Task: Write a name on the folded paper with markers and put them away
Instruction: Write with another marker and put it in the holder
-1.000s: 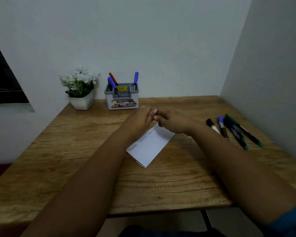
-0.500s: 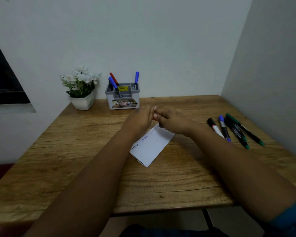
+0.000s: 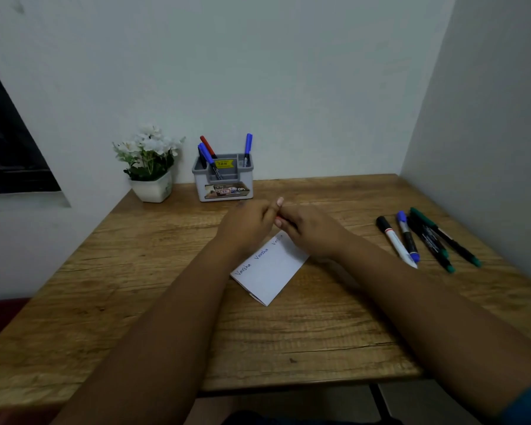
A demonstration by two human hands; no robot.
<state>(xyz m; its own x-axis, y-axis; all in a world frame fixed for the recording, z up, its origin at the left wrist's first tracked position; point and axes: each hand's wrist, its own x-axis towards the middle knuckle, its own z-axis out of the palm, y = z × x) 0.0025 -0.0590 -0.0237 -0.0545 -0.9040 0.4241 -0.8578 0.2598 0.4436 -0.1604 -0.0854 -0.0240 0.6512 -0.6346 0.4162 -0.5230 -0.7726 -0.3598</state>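
Note:
A folded white paper [image 3: 269,273] lies at the table's centre, with a name written three times along its far-left edge. Just beyond it my left hand [image 3: 247,223] and my right hand [image 3: 310,228] meet fingertip to fingertip. Both are closed around a marker [image 3: 277,216], of which only a small red sliver shows between the fingers. Several markers [image 3: 423,237] in black, blue and green lie side by side on the right of the table. A grey organiser [image 3: 223,176] by the back wall holds one red and two blue markers.
A white pot of white flowers [image 3: 149,167] stands left of the organiser. Walls close off the wooden table [image 3: 135,286] at the back and on the right. A dark window frame [image 3: 10,148] is at the far left.
Both hands stay pressed together over the paper's far corner with barely any shift. The paper and the loose markers have not moved.

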